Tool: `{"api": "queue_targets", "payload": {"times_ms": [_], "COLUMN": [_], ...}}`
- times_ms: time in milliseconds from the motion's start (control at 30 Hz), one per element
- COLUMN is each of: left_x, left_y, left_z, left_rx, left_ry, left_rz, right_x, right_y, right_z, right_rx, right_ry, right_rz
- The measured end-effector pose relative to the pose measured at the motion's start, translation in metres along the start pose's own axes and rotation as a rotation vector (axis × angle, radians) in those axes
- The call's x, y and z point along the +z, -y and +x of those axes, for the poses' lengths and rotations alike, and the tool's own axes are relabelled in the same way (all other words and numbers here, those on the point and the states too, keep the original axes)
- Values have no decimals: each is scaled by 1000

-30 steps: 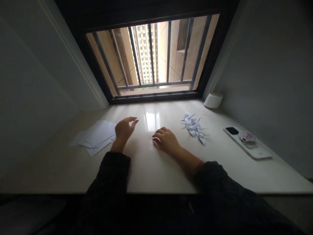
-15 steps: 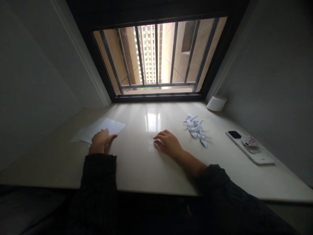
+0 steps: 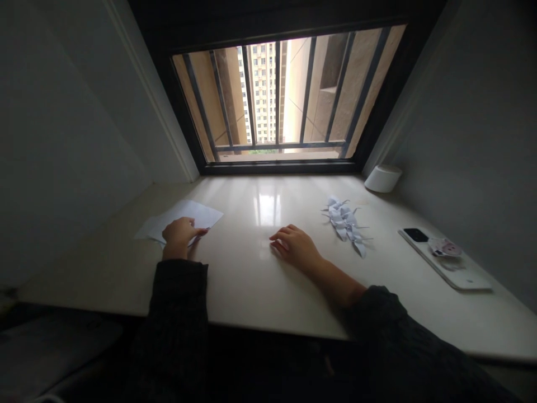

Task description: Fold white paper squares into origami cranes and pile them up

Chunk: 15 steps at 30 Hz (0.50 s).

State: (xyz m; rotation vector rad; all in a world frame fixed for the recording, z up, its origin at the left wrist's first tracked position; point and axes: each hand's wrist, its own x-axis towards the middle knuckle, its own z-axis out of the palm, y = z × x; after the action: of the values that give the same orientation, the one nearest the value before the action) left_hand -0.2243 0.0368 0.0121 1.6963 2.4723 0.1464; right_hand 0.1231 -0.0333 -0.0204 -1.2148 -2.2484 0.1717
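No readable writing or brand anywhere; only a round sticker or charm with a small cartoon picture on the white phone, too small to make out.

Left hand down on the near right corner of the stack of white paper sheets, fingers curled over the top sheet, thumb and fingertips pinching its edge, so grasping paper rather than loose. Sheets plain, white, unprinted, fanned a little out of line, lying flat on the left part of the pale glossy desk, a short way in from the left wall.

Right hand resting palm down on the bare desk near the middle, fingers loosely bent toward the left, holding nothing. Well apart from the paper stack.

To the right of that hand, a cluster of small folded white paper cranes, wings and tails sticking out, heaped in a short row running near to far. Further right, phone lying flat close to the right wall, dark camera block at its far end. In the far right corner, a small white round container against the wall. Barred window beyond the desk, tall building outside. Dark sleeves on both arms.
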Motion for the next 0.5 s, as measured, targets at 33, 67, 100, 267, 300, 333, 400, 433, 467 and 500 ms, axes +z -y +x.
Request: {"api": "queue_targets", "payload": {"times_ms": [33, 67, 100, 267, 300, 333, 400, 433, 467, 500], "left_x": [-2, -4, -5, -12, -13, -13, -14, -14, -14, -14], "left_y": [-2, -5, -7, -16, -18, -19, -21, -21, -21, -20], "left_z": [-2, -5, -7, -13, -14, -15, -17, -17, -17, -16], "left_rx": [-28, -31, -36, -53, -51, -52, -79, -103, -126, -141], "left_ry": [-4, -2, -2, -46, -71, -96, -132, -138, -136, -129], "left_rz": [49, 70, 70, 40, 31, 20, -2, -12, -22, -31], "right_x": [0, 0, -1, -1, -2, -2, -2, -2, -2, -2], "right_y": [0, 1, 1, 1, 1, 1, 2, 2, 2, 3], "right_z": [0, 0, 0, 0, 0, 0, 0, 0, 0, 0], "right_rx": [-2, -2, -2, 4, 5, 5, 5, 5, 6, 6], "right_ry": [1, 2, 3, 7, 9, 11, 13, 14, 14, 15], "right_rz": [1, 2, 3, 2, 3, 4, 8, 9, 10, 10]}}
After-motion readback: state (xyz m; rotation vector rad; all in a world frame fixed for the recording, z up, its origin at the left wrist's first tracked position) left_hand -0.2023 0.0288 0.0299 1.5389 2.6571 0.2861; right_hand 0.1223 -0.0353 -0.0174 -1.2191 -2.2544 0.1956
